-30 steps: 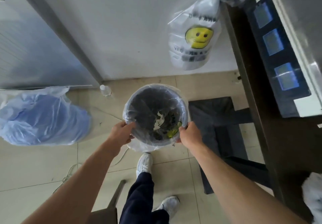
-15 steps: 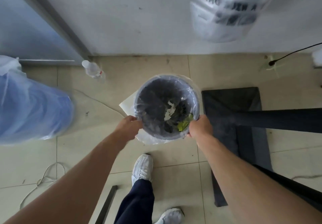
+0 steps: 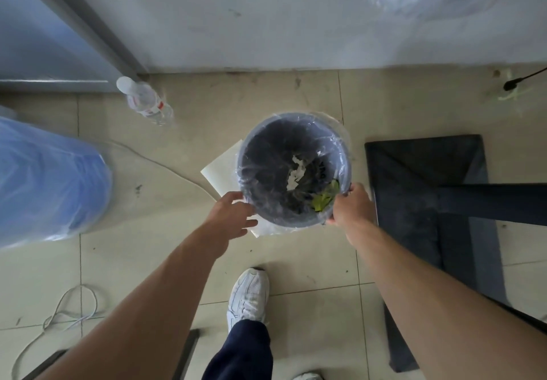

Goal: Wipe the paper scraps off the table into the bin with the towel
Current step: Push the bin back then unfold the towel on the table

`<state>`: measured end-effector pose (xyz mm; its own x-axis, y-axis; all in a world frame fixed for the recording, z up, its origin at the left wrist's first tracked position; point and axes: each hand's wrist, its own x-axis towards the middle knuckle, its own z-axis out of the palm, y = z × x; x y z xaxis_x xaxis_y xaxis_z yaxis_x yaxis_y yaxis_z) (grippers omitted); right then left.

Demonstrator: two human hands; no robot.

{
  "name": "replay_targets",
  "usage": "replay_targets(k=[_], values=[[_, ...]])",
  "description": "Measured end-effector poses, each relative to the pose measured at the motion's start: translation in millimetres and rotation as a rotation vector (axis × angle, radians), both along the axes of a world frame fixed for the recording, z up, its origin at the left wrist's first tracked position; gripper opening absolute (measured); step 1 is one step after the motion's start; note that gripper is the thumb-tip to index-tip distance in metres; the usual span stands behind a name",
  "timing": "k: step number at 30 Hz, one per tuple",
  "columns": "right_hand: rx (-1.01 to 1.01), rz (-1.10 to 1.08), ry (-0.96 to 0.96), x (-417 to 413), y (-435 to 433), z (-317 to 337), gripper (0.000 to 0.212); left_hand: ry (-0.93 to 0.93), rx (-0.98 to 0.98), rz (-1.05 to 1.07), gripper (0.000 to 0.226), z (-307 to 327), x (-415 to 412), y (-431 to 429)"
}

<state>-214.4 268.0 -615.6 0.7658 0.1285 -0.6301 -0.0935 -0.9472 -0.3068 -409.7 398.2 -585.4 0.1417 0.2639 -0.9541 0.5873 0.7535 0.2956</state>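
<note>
A round grey bin (image 3: 268, 211) lined with clear plastic stands on the tiled floor below me. White paper scraps (image 3: 296, 172) and a green scrap (image 3: 324, 199) lie inside it. My right hand (image 3: 352, 205) grips the bin's near right rim. My left hand (image 3: 229, 214) is just off the near left rim, fingers loosely spread and holding nothing. No towel or tabletop is in view.
A white sheet (image 3: 222, 169) lies under the bin. A plastic bottle (image 3: 145, 100) lies near the wall, a blue plastic bag (image 3: 44, 184) at left, a cable (image 3: 68, 308) on the floor, and the dark table base (image 3: 426, 178) at right. My shoe (image 3: 250, 294) is below the bin.
The bin has gone down to the floor near the table base. My left hand has come off the rim and opened; my right hand still holds the rim.
</note>
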Motion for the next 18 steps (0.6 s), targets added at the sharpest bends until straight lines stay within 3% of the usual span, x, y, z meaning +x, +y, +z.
replay_targets(k=[6, 10, 14, 18], values=[[-0.048, 0.043, 0.025, 12, 0, -2, 0.020, 0.007, 0.021, -0.070, 0.029, -11, 3, 0], [-0.105, 0.099, 0.072, 11, 5, 17, 0.029, 0.028, 0.097, -0.177, 0.044, 0, 5, -2], [-0.172, 0.182, 0.043, 14, 14, 51, 0.043, 0.080, 0.271, -0.231, 0.052, 42, 18, 5], [-0.056, 0.216, 0.015, 22, 45, 98, 0.044, 0.005, 0.365, -0.313, 0.052, 100, 44, 33]])
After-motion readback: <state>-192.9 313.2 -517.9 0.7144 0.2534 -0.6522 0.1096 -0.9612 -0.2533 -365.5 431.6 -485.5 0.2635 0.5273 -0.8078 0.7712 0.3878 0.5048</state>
